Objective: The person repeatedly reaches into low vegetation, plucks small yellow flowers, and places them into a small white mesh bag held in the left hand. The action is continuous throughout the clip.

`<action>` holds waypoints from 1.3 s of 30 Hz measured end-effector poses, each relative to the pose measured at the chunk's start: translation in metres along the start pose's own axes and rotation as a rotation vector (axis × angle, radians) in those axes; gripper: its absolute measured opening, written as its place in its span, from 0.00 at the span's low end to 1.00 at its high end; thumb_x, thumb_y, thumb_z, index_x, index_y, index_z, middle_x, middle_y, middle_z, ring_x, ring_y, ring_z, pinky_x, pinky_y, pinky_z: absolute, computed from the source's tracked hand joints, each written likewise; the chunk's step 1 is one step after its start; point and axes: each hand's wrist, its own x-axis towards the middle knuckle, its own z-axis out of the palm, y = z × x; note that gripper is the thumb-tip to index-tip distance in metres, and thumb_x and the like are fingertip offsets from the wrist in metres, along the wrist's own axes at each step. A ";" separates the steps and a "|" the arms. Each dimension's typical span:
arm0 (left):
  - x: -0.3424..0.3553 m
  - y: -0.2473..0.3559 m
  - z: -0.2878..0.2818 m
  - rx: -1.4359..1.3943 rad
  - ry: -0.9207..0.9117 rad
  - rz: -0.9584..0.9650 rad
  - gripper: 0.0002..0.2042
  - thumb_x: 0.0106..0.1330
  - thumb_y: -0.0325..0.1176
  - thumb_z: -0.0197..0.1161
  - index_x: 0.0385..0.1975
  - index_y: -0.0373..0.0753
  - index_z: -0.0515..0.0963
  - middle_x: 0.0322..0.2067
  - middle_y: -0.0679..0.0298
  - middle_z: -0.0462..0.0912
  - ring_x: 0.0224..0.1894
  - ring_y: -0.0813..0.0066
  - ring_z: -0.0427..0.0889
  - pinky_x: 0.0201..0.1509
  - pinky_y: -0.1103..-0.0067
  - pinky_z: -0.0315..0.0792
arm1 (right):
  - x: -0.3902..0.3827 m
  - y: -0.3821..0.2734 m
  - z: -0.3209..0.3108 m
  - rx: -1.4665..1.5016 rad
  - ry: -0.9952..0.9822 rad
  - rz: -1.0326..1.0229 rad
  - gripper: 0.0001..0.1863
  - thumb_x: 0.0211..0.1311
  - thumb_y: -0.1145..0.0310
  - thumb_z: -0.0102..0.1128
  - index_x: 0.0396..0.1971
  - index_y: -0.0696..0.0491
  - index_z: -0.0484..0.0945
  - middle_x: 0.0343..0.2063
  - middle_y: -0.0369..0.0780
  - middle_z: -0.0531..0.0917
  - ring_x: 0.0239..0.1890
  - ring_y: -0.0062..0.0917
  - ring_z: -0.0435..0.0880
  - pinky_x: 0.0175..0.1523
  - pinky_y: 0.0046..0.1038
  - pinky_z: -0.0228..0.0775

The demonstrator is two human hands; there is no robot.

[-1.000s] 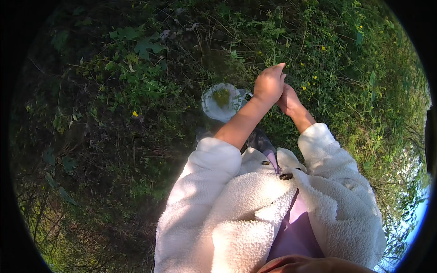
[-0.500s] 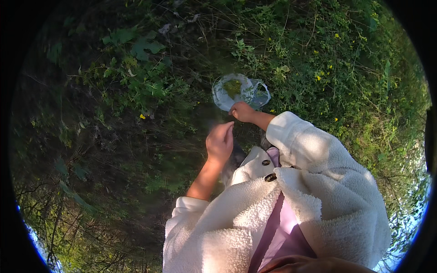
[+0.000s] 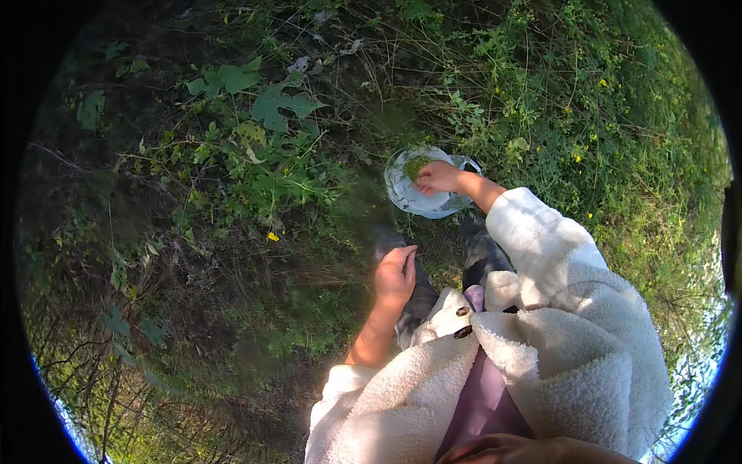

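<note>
A clear plastic bag [image 3: 425,206] stands open on the ground in front of my feet. Small yellow-green plant bits [image 3: 415,165] lie inside it. Over the bag's mouth is my right hand [image 3: 439,178], its fingers stretched downward and a little apart, with nothing visible in them. My left hand [image 3: 396,276] is lower and nearer to me, above my leg, thumb and fingertips pressed together. Whatever it may pinch is too small to make out.
Dense green weeds with small yellow flowers [image 3: 577,159] grow to the right. At the left are broad-leaved plants [image 3: 284,107], dry stems and a single yellow flower [image 3: 273,237]. My dark shoe [image 3: 478,251] is just below the bag.
My right hand has moved from the bag's near edge to over its opening, and its fingers have loosened. My left hand stays pinched, now farther from the right. The view has shifted slightly.
</note>
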 end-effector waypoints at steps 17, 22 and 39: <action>-0.091 -0.191 0.034 0.265 -0.484 -0.599 0.16 0.54 0.49 0.52 0.20 0.42 0.75 0.20 0.58 0.77 0.26 0.59 0.77 0.30 0.69 0.70 | 0.246 -0.247 -0.169 -0.964 0.735 -0.390 0.21 0.53 0.70 0.44 0.50 0.49 0.67 0.44 0.44 0.73 0.52 0.40 0.65 0.57 0.34 0.57; -0.097 -0.197 0.037 0.191 -0.334 -0.543 0.15 0.55 0.47 0.52 0.15 0.42 0.72 0.15 0.58 0.75 0.19 0.60 0.75 0.22 0.69 0.69 | 0.313 -0.249 -0.175 -1.635 0.789 -0.416 0.18 0.55 0.67 0.43 0.48 0.44 0.70 0.51 0.35 0.69 0.53 0.40 0.63 0.57 0.41 0.54; -0.093 -0.197 0.039 0.169 -0.289 -0.661 0.14 0.51 0.47 0.55 0.15 0.42 0.75 0.16 0.59 0.76 0.22 0.62 0.77 0.26 0.71 0.70 | 0.197 -0.251 -0.195 -0.067 0.860 -1.079 0.11 0.57 0.68 0.50 0.37 0.53 0.77 0.36 0.32 0.79 0.37 0.15 0.74 0.42 0.17 0.63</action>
